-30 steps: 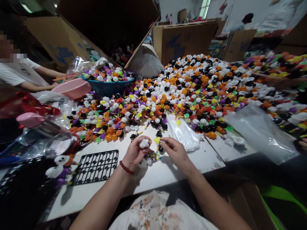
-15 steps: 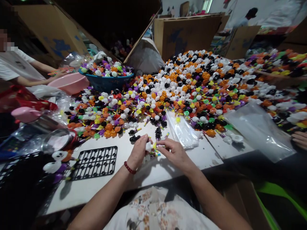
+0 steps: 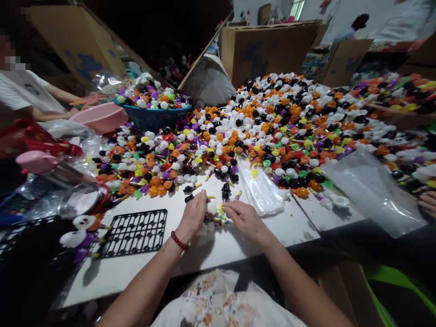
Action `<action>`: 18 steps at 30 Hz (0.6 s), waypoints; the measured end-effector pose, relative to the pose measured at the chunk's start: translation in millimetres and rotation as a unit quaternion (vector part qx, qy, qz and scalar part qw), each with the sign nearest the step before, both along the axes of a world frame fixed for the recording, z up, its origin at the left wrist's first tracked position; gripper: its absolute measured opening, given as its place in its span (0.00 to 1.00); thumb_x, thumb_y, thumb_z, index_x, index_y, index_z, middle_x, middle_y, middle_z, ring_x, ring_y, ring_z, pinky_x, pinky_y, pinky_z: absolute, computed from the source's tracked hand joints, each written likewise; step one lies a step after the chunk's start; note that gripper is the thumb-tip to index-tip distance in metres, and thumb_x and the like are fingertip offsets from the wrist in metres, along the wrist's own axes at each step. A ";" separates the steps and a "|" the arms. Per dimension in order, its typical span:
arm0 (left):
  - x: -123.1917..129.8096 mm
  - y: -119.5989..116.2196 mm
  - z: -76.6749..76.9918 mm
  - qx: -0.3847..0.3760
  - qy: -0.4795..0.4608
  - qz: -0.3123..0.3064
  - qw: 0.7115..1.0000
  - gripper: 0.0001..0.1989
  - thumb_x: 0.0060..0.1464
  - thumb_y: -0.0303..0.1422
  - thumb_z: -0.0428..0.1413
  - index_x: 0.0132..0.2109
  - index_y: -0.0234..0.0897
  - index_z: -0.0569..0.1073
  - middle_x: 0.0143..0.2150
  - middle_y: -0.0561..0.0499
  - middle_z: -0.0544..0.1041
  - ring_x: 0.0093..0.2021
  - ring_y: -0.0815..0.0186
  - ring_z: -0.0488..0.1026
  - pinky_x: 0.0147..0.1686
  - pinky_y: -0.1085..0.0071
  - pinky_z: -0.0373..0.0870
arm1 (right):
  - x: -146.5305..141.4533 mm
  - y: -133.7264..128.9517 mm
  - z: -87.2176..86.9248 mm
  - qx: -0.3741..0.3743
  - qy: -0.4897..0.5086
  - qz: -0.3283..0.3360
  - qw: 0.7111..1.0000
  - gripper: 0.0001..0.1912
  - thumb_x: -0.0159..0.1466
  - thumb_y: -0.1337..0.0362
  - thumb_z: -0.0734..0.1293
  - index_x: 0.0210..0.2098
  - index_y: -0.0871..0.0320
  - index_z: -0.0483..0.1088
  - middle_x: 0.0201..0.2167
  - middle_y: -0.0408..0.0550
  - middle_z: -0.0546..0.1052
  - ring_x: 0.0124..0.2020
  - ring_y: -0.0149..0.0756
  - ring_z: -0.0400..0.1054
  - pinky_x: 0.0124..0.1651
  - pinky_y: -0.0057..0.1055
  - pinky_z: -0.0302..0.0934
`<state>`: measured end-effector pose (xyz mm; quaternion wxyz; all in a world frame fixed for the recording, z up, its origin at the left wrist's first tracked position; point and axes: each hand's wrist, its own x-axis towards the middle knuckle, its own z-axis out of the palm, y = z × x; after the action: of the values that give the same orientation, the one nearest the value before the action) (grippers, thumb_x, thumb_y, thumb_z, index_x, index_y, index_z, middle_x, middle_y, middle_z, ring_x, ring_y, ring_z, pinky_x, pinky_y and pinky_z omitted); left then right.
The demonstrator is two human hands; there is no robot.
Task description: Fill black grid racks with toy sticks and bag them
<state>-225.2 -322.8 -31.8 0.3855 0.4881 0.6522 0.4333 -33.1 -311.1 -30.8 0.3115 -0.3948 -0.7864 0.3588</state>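
My left hand point(image 3: 193, 218), with a dark red bead bracelet at the wrist, is closed on a small white and yellow plastic toy point(image 3: 213, 207). My right hand point(image 3: 244, 221) pinches at the toy's yellow end from the other side; its fingertips hide part of it. Below and between the hands lie several small toys with coloured stick ends point(image 3: 221, 219), partly covered. Just beyond the fingers, a black figure toy point(image 3: 225, 191) lies on the white table point(image 3: 136, 277). A stack of clear plastic bags point(image 3: 264, 190) is close to my right hand.
A large heap of colourful toys point(image 3: 259, 122) spreads across the table's back. On the left are a black grid tray point(image 3: 136, 232), a blue basin point(image 3: 150, 119) and a pink basin point(image 3: 102, 117). A clear bag point(image 3: 371, 188) lies right. Another person's arms point(image 3: 57, 111) reach in at left.
My right fingers have closed up against the toy's yellow end, where a stick showed between them before. My left hand has shifted slightly left. The view has moved a little.
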 end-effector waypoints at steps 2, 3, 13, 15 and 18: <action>-16.6 6.6 4.0 0.009 0.119 0.006 0.993 0.23 0.64 0.48 0.44 0.28 0.40 0.69 0.24 0.52 0.74 0.27 0.64 0.71 0.30 0.70 0.62 | 4.3 18.8 -4.6 0.085 -0.071 -0.033 0.993 0.16 0.72 0.59 0.58 0.41 0.55 0.77 0.38 0.52 0.76 0.42 0.43 0.67 0.49 0.39 0.60; -24.3 9.6 4.1 0.004 0.162 0.007 0.987 0.22 0.64 0.47 0.44 0.27 0.40 0.68 0.24 0.53 0.74 0.28 0.64 0.71 0.31 0.70 0.62 | 2.7 29.7 -6.2 0.125 -0.107 -0.046 0.985 0.16 0.72 0.60 0.58 0.41 0.56 0.77 0.39 0.54 0.76 0.44 0.44 0.66 0.51 0.41 0.59; -67.7 47.4 -28.8 -0.005 0.315 0.052 0.947 0.09 0.57 0.33 0.52 0.43 0.37 0.73 0.46 0.42 0.74 0.48 0.55 0.71 0.48 0.63 0.65 | -105.7 132.6 -16.2 0.115 -0.338 0.020 0.934 0.15 0.71 0.63 0.59 0.49 0.66 0.71 0.49 0.64 0.74 0.52 0.47 0.66 0.55 0.37 0.58; -77.5 58.3 -34.3 -0.012 0.336 0.031 0.941 0.12 0.54 0.31 0.54 0.46 0.36 0.73 0.50 0.40 0.72 0.52 0.54 0.70 0.52 0.61 0.64 | -117.2 141.0 -20.2 0.095 -0.335 0.000 0.937 0.14 0.70 0.64 0.60 0.48 0.68 0.71 0.49 0.67 0.74 0.52 0.49 0.67 0.54 0.38 0.59; -90.8 70.2 -40.3 -0.032 0.349 -0.005 0.937 0.14 0.51 0.30 0.58 0.46 0.36 0.74 0.47 0.42 0.74 0.48 0.55 0.71 0.50 0.63 0.66 | -119.8 148.7 -20.5 0.054 -0.320 -0.033 0.945 0.15 0.66 0.72 0.61 0.52 0.70 0.67 0.47 0.68 0.75 0.50 0.49 0.70 0.51 0.37 0.60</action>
<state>-316.0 -252.6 -72.0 0.1518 0.5993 0.7568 0.2124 -152.9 -162.4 -51.2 0.0761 -0.4973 -0.8493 0.1598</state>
